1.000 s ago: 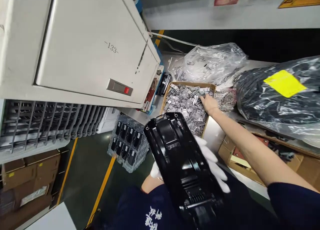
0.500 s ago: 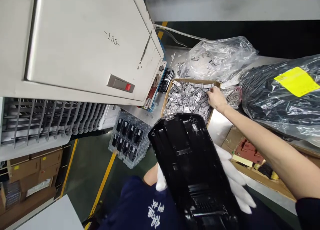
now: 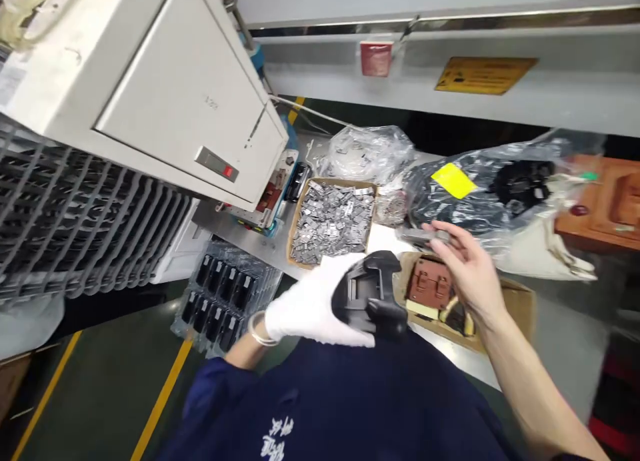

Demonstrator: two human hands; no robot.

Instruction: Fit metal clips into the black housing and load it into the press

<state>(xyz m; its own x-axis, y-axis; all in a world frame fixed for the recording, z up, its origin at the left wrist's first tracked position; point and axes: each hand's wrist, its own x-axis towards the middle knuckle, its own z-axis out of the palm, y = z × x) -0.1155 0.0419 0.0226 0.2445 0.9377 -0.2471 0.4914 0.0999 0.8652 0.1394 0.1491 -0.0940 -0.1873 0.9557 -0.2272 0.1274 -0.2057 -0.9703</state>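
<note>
**Black housing and metal clip held above the bench edge**

A glossy black moulded plastic housing [image 3: 373, 294] is gripped by the left hand [image 3: 313, 307], which is covered by a white fabric glove; the gloved fingers are closed around the left side of the part. It is held in the air just before the near edge of the grey metal workbench [image 3: 240, 237], close to the body. A small flat grey metal clip [image 3: 423, 235] is pinched between thumb and fingertips of the bare right hand [image 3: 467, 264], a little above and to the right of the housing.

On the bench a shallow brown cardboard box of silver metal clips [image 3: 333, 221] is seen near the front edge. Behind it, towards the far edge, a clear plastic bag with loose metal parts [image 3: 367, 153] is lying, and to the right a large plastic bag of black parts with a yellow label [image 3: 480, 187]. An open cardboard carton with reddish-brown parts [image 3: 515, 301] stands below the front edge. At the left end a cream metal cabinet with a red switch [image 3: 165, 107] is mounted. On the dark green floor with yellow lines [image 3: 160, 397] a clear plastic tray of black components [image 3: 223, 301] is placed.
</note>
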